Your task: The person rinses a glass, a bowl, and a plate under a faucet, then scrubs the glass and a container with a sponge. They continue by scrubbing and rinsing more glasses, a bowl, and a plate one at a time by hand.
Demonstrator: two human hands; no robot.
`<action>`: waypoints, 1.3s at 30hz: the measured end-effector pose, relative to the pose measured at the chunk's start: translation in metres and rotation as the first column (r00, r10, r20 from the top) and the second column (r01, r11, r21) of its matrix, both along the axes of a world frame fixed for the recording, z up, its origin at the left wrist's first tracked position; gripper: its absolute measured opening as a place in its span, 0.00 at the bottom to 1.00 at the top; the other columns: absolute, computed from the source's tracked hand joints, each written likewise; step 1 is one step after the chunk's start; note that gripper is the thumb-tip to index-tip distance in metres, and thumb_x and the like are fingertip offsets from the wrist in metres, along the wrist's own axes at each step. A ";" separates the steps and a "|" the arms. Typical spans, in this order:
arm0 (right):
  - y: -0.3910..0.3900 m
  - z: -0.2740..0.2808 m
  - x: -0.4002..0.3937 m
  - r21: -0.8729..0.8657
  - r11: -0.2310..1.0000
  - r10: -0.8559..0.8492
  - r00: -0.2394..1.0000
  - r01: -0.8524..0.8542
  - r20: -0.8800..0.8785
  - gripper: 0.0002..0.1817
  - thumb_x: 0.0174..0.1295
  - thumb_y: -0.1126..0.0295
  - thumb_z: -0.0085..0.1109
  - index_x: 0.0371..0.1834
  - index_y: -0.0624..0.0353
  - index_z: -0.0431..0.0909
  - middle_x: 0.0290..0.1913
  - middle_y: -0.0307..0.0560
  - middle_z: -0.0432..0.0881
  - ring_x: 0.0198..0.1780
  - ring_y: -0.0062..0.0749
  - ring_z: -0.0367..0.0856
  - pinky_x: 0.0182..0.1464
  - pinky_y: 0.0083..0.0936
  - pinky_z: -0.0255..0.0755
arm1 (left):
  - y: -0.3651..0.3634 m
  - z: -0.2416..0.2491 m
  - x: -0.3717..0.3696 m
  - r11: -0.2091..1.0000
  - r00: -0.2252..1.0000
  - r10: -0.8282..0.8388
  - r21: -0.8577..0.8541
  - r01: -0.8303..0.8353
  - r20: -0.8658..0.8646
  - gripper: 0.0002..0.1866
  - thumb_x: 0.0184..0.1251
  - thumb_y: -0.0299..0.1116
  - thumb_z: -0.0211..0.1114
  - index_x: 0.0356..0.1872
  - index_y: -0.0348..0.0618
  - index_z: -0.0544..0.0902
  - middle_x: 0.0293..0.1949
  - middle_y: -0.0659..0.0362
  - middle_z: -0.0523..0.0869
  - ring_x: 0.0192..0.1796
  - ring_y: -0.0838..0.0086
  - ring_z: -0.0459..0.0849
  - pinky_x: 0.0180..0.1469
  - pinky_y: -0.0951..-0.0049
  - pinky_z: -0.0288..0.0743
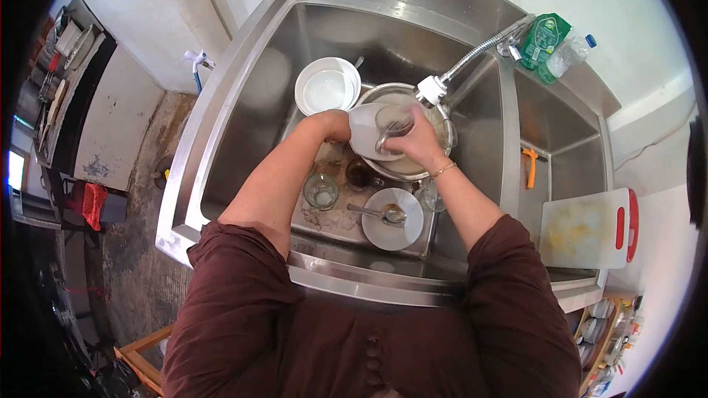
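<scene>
Over the steel sink, my left hand [331, 126] grips the left edge of a white plate [365, 131], its fingers partly hidden. My right hand [420, 138] is closed around something shiny and blurred against the plate's right side; I cannot make out what it is. Below both hands sits a metal basin [404, 169] with dishes in it. White bowls [326, 88] are stacked to the left. Nearer me are a glass [321, 191], a dark cup [360, 174] and a white plate [383, 234] with a spoon [376, 212] on it.
A flexible faucet [479, 50] reaches over the basin from the back right. Behind it stand a green pouch [544, 40] and a clear bottle [568, 59]. On the right are an orange peeler [531, 166] and a cutting board [584, 230] with red handles.
</scene>
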State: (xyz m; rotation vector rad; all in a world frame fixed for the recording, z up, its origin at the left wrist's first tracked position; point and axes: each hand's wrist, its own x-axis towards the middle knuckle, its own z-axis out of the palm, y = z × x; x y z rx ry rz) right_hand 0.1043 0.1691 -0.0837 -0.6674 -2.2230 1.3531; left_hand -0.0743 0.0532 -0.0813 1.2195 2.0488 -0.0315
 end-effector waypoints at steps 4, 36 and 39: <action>-0.025 0.013 0.006 -0.033 0.948 0.309 0.893 -0.316 0.326 0.36 0.32 0.66 0.71 0.48 0.62 0.67 0.32 0.44 0.76 0.34 0.24 0.74 0.33 0.22 0.70 | -0.004 0.005 -0.003 0.999 0.999 0.053 -0.009 -0.053 0.001 0.13 0.48 0.33 0.58 0.28 0.31 0.82 0.25 0.49 0.83 0.22 0.64 0.81 0.23 0.67 0.76; -0.006 -0.015 0.001 -0.081 0.996 -0.038 0.999 0.038 0.003 0.43 0.28 0.65 0.77 0.50 0.66 0.62 0.42 0.52 0.76 0.45 0.38 0.76 0.50 0.28 0.69 | -0.010 -0.059 0.045 0.826 0.968 -0.238 -0.507 0.247 0.085 0.30 0.38 0.49 0.74 0.45 0.45 0.82 0.48 0.54 0.81 0.48 0.64 0.81 0.49 0.64 0.74; -0.008 -0.008 0.002 -0.016 0.976 -0.217 0.976 0.217 0.003 0.43 0.28 0.64 0.77 0.50 0.66 0.61 0.42 0.52 0.76 0.45 0.38 0.76 0.49 0.29 0.70 | -0.010 -0.068 0.043 0.842 0.965 -0.249 -0.474 0.258 0.083 0.30 0.37 0.49 0.75 0.45 0.46 0.82 0.46 0.54 0.82 0.47 0.65 0.81 0.49 0.64 0.74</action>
